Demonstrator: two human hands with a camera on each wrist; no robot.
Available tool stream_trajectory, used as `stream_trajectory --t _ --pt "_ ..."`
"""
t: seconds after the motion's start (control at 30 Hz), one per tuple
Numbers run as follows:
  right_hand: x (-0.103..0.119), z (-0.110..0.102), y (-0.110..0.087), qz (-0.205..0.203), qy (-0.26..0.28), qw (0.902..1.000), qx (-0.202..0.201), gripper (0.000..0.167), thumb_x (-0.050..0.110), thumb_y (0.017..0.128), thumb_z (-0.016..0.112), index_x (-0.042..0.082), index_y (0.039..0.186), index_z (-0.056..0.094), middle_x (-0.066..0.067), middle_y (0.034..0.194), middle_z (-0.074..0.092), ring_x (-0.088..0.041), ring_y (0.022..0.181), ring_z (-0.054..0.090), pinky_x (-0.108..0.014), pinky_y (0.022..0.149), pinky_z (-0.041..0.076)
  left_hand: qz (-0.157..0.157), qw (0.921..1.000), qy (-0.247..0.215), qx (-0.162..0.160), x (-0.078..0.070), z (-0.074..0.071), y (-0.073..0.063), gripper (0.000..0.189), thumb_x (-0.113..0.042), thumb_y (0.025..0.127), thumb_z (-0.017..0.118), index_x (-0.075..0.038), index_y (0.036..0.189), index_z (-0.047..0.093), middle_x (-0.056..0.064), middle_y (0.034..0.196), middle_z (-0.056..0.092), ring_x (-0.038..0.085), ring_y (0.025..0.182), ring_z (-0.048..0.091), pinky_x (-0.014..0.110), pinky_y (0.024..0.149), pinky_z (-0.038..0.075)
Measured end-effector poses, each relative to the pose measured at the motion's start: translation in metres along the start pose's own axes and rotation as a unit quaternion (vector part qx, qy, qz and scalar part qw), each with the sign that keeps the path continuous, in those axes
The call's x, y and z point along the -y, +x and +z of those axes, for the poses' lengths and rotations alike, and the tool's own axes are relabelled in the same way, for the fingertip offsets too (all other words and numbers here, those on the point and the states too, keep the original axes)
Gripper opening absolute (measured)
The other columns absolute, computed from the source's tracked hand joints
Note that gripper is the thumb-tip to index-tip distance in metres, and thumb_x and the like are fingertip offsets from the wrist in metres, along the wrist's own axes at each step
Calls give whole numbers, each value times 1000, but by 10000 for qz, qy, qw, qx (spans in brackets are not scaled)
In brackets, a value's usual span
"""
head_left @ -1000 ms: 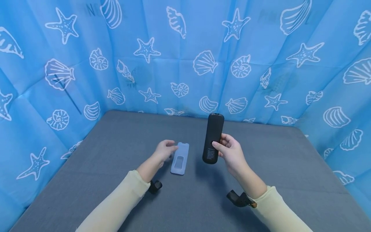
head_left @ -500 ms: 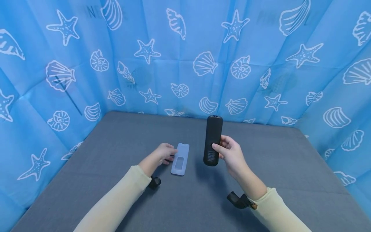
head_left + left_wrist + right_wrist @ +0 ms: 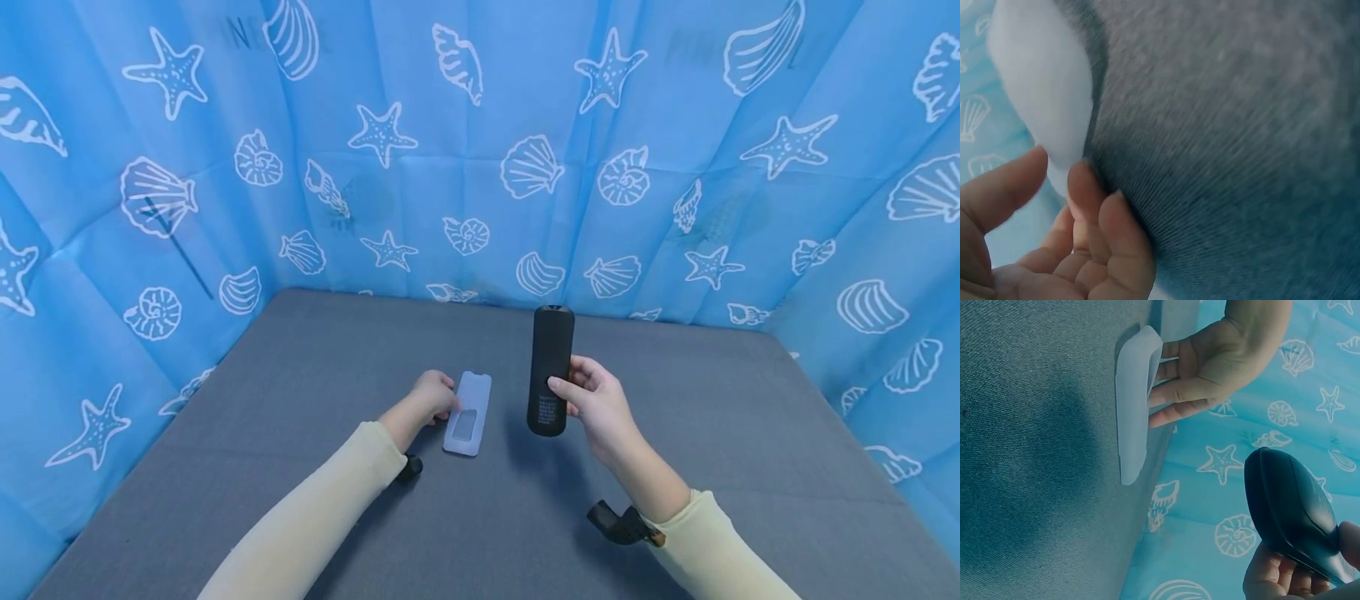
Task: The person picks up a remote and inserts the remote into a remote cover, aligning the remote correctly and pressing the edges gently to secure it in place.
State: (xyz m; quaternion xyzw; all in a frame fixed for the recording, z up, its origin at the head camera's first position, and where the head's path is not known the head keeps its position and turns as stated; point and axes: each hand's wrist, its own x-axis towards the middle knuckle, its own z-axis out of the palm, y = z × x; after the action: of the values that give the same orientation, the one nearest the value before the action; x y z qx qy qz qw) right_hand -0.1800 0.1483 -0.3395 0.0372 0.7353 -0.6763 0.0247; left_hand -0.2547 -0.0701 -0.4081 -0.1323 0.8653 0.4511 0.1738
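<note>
My right hand (image 3: 596, 404) grips a black remote control (image 3: 551, 362), held upright above the table. Its back, with small pale print near the lower end, faces the head camera; the thumb lies on that back and the fingers go behind. On the table to its left lies a pale translucent sleeve (image 3: 472, 392) with a rectangular window and a notched far end, shaped much like a remote cover. My left hand (image 3: 431, 398) is at the sleeve's left edge. In the left wrist view its thumb (image 3: 1013, 187) and fingertips (image 3: 1079, 181) reach the sleeve's rim, the fingers mostly straight.
A grey cloth-covered table (image 3: 337, 350) lies under both hands. Blue curtains (image 3: 465, 125) printed with white shells and starfish stand behind it and on both sides. Black wrist cameras (image 3: 618, 522) hang below the forearms.
My left hand has moved from the sleeve's far end down along its left edge, nearer its window. The remote in my right hand has sunk slightly. The sleeve lies in nearly the same place.
</note>
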Motion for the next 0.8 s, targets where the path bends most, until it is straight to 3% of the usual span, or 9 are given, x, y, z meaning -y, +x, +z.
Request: stream_trajectory --t 0.1,0.23,0.43,0.63,0.8 --pt "-1 -1 0 -7 0 10000 9 36 7 98 55 -5 132 48 -14 110 58 -17 97 58 -30 77 48 65 9995 269 -134 1 4 5 35 4 83 70 0 117 61 14 103 63 26 75 63 36 56 46" --pt "-2 -2 0 -38 8 10000 -1 36 6 98 55 -5 131 49 -14 109 58 -17 96 58 -30 77 48 74 9990 410 -189 1 4 6 30 4 83 70 0 111 64 13 97 63 24 72 62 36 56 48" --pt "-4 -1 0 -1 6 10000 13 37 5 97 56 -5 132 48 -14 111 58 -16 96 58 -29 76 48 291 9992 -262 31 3 1 -6 20 7 88 61 5 108 66 14 96 62 24 82 60 34 66 52" --pt "-5 -1 0 2 20 10000 43 37 5 97 56 -5 132 48 -15 113 58 -16 95 58 -29 75 49 624 9953 -741 71 7 3 -17 27 10 90 51 9 116 59 18 109 59 27 97 58 36 76 52" --pt "-5 -1 0 17 55 9999 120 38 6 97 56 -5 133 48 -13 111 58 -16 96 57 -29 75 49 689 9919 -1057 139 9 3 -19 29 8 91 49 9 119 54 21 113 57 31 100 58 40 79 52"
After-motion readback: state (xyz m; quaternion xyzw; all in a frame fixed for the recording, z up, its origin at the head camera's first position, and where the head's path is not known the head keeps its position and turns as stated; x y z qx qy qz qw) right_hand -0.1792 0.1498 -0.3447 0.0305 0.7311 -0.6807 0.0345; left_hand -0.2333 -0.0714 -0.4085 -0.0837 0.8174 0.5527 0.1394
